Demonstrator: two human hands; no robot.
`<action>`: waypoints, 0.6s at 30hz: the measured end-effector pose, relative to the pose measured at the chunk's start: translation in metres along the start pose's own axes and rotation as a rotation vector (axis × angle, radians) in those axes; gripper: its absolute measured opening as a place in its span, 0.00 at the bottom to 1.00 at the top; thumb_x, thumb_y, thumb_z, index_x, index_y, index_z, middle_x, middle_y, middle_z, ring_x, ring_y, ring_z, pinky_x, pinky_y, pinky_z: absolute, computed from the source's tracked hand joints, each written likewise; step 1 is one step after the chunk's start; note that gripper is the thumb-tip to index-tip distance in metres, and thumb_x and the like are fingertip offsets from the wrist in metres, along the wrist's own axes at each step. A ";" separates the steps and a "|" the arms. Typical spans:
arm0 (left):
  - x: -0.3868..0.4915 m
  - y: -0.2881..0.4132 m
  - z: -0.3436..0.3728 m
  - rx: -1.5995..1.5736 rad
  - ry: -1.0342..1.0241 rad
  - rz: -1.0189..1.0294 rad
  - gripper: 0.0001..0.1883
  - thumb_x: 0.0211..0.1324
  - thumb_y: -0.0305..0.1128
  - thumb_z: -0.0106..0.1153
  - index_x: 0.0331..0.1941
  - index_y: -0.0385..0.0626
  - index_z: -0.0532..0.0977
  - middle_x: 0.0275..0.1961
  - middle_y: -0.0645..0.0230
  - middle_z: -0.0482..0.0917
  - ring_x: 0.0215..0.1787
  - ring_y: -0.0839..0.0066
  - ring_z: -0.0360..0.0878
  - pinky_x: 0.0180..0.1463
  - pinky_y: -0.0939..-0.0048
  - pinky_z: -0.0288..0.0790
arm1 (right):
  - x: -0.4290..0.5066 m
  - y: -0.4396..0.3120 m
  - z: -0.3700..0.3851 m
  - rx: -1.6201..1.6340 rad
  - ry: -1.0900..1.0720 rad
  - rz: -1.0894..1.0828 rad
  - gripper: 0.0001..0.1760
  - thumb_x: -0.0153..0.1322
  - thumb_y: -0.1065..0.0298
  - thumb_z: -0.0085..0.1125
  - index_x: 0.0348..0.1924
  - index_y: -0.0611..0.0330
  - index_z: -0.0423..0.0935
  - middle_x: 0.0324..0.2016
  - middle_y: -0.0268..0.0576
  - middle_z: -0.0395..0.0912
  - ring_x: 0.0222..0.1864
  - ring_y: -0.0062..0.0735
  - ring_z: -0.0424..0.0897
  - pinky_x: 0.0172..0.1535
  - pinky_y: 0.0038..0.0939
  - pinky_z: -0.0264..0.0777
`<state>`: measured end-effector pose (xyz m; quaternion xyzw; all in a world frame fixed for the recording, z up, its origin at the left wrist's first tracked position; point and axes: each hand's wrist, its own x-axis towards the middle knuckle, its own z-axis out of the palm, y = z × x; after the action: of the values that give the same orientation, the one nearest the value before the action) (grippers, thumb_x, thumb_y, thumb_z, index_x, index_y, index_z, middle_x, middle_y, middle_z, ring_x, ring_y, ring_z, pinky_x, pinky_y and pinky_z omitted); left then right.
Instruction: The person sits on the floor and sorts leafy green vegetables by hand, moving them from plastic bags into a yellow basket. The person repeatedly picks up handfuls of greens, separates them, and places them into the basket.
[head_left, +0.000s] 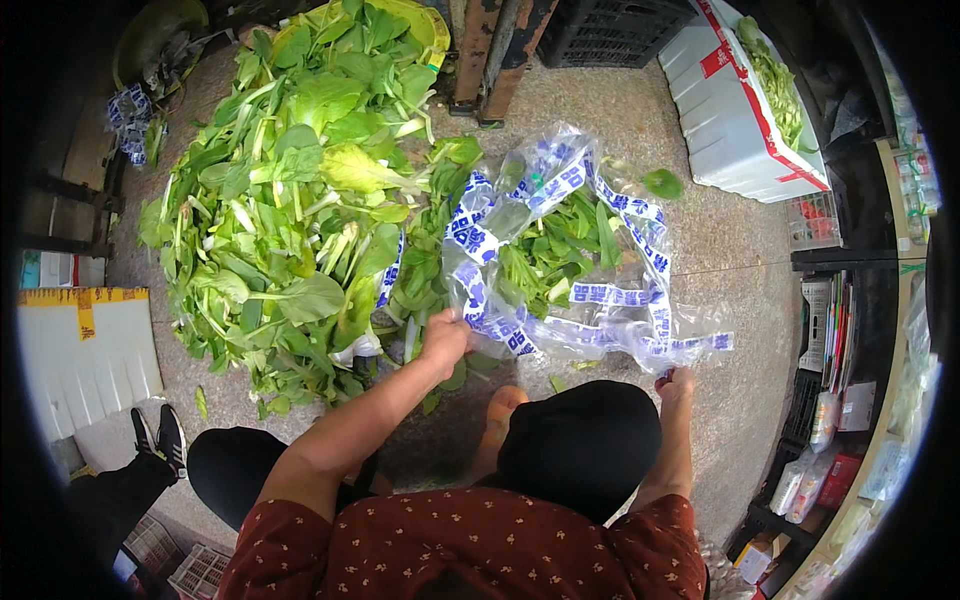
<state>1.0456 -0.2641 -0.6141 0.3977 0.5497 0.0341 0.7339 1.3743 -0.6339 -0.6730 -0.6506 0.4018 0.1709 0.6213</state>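
Note:
A clear plastic sheet or bag (517, 330) bound with blue-printed tape lies crumpled on the floor before me. My left hand (448, 343) is closed on its left edge, beside the heap. My right hand (675, 383) grips its lower right corner. Leafy greens (559, 240) show inside the ring of plastic and tape. To the left rises a large heap of leafy green vegetables (277, 210) with pale stems and some yellowed leaves. A single loose leaf (663, 184) lies right of the plastic.
A yellow basin (437, 34) stands behind the heap, near rusty metal legs (480, 60). White foam boxes stand at the upper right (720, 120) and left (90, 352). Shelves (840, 259) line the right side. Another person's shoes (171, 439) are at lower left.

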 end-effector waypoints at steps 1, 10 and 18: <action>-0.001 0.000 -0.002 -0.020 0.000 -0.004 0.08 0.56 0.22 0.47 0.37 0.43 0.76 0.32 0.69 0.80 0.28 0.79 0.77 0.28 0.77 0.68 | -0.018 0.004 0.008 -0.095 0.079 -0.039 0.08 0.69 0.59 0.53 0.31 0.51 0.73 0.24 0.32 0.73 0.23 0.31 0.74 0.22 0.31 0.66; -0.010 0.015 0.000 0.158 0.040 0.126 0.23 0.51 0.22 0.55 0.53 0.38 0.66 0.42 0.61 0.77 0.42 0.69 0.75 0.45 0.70 0.69 | -0.118 -0.028 0.121 -1.040 0.556 -1.312 0.26 0.61 0.64 0.61 0.47 0.74 0.69 0.40 0.60 0.73 0.43 0.56 0.74 0.48 0.49 0.67; 0.025 0.066 0.030 0.473 0.116 0.545 0.22 0.56 0.26 0.54 0.56 0.37 0.69 0.52 0.50 0.76 0.54 0.63 0.76 0.57 0.65 0.69 | -0.191 0.024 0.258 -1.633 -0.995 -1.651 0.21 0.61 0.66 0.57 0.47 0.64 0.74 0.44 0.58 0.76 0.46 0.52 0.76 0.52 0.39 0.69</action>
<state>1.1059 -0.2232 -0.5903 0.6856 0.4568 0.1229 0.5533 1.3094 -0.3282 -0.5950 -0.7657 -0.6223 0.1565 0.0445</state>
